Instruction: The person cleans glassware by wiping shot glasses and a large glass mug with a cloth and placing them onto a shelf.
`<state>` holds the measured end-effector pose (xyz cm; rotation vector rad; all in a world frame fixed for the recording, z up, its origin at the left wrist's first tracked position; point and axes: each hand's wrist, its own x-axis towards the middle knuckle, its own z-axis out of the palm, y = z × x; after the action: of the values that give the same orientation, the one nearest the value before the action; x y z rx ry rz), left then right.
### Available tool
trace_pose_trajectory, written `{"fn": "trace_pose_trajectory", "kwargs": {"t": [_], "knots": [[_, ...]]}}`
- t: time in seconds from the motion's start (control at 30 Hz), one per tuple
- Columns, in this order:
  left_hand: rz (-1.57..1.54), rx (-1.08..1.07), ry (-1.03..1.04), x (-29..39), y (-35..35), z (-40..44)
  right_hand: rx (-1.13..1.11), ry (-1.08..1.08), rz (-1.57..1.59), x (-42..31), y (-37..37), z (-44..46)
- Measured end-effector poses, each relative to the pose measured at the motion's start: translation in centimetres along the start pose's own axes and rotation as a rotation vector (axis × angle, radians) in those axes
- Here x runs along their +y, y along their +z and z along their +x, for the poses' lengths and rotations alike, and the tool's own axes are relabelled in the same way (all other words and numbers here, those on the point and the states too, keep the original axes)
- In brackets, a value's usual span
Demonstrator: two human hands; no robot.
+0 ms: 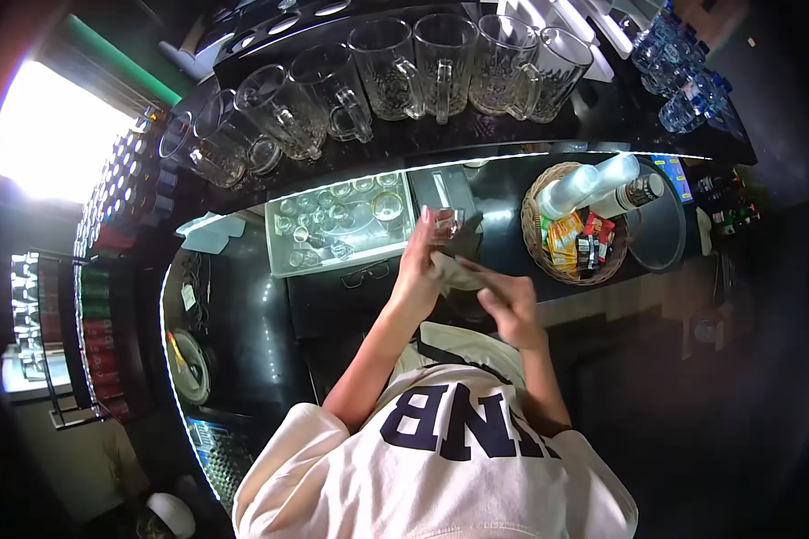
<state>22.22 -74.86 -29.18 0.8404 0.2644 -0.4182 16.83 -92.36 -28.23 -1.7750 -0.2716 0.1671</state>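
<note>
My left hand (418,265) is closed around a small clear glass (447,223), which points away from me above the counter. A light cloth (456,273) lies between my two hands, just below the glass. My right hand (511,308), slightly blurred, has its fingers pressed on the cloth. Left of my hands is a pale tray (280,262) with several small glasses in it. Part of the glass is hidden by my left fingers.
Several glass mugs (384,72) line the raised shelf ahead. A wicker basket (532,235) with packets and cups stands at the right, beside a round dark tray (665,235). Water bottles (683,76) are at the far right. Eyeglasses (366,275) lie near the pale tray.
</note>
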Motion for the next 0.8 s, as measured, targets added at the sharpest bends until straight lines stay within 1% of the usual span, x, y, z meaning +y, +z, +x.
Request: {"fn": "trace_pose_trajectory", "kwargs": {"t": [0.07, 0.13, 0.2, 0.23, 0.3, 0.33, 0.37, 0.4, 0.47, 0.5, 0.53, 0.57, 0.6, 0.63, 0.67, 0.7, 0.73, 0.8], "knots": [[0.025, 0.017, 0.039, 0.3, -0.3, 0.1, 0.139, 0.151, 0.309, 2.1, -0.9, -0.5], [0.064, 0.01, 0.101, 0.0, -1.1, 1.1, 0.496, 0.075, 0.493, 3.5, -1.5, 0.2], [0.067, -0.021, 0.155, -0.3, -0.6, 1.0, 0.794, 0.104, 0.56, 3.7, -2.6, 1.6], [0.07, -0.041, 0.179, -0.4, -0.1, 1.1, 0.818, 0.098, 0.589, 3.7, -3.3, 1.8], [0.041, -0.094, 0.167, -1.2, 0.7, 1.3, 0.859, -0.015, 0.648, 2.6, -3.5, 2.4], [0.033, -0.109, 0.167, -1.7, 1.3, 1.4, 0.776, -0.059, 0.384, 2.9, -4.0, 2.3], [0.024, -0.124, 0.17, -2.1, 1.8, 1.6, 0.647, -0.073, 0.299, 2.2, -4.1, 2.0], [0.012, -0.203, 0.178, -2.9, 1.6, 2.0, 0.553, 0.013, 0.173, 1.4, -4.0, 1.7], [-0.077, -0.14, 0.09, -3.7, 3.2, 1.9, 0.417, -0.136, -0.103, -0.2, -3.0, 2.4], [-0.121, -0.111, 0.043, -3.9, 4.3, 1.8, 0.381, -0.369, -0.251, -0.7, -2.5, 3.1], [-0.11, -0.06, 0.031, -3.0, 6.4, 0.8, 0.308, -0.399, -0.377, -0.3, -2.6, 2.9], [-0.083, -0.056, 0.085, -3.6, 6.4, 1.0, 0.238, -0.426, -0.504, 0.6, -2.7, 2.7], [-0.056, -0.055, 0.138, -4.4, 6.1, 1.4, 0.261, -0.541, -0.548, 2.0, -2.9, 2.5], [-0.029, -0.055, 0.188, -5.1, 5.8, 1.9, 0.217, -0.533, -0.53, 2.5, -3.3, 2.1], [-0.151, -0.083, 0.194, -5.5, 5.7, 2.3, 0.173, -0.524, -0.511, 2.8, -3.7, 1.6], [-0.044, -0.049, 0.145, -4.2, 6.8, 2.3, 0.131, -0.515, -0.491, 3.1, -4.1, 1.1], [-0.046, -0.022, 0.132, -4.2, 6.8, 2.5, 0.137, -0.5, -0.441, 3.3, -4.3, 0.6], [-0.04, 0.012, 0.14, -4.5, 7.3, 3.1, 0.083, -0.066, -0.054, 4.3, -5.7, -1.0]]}}
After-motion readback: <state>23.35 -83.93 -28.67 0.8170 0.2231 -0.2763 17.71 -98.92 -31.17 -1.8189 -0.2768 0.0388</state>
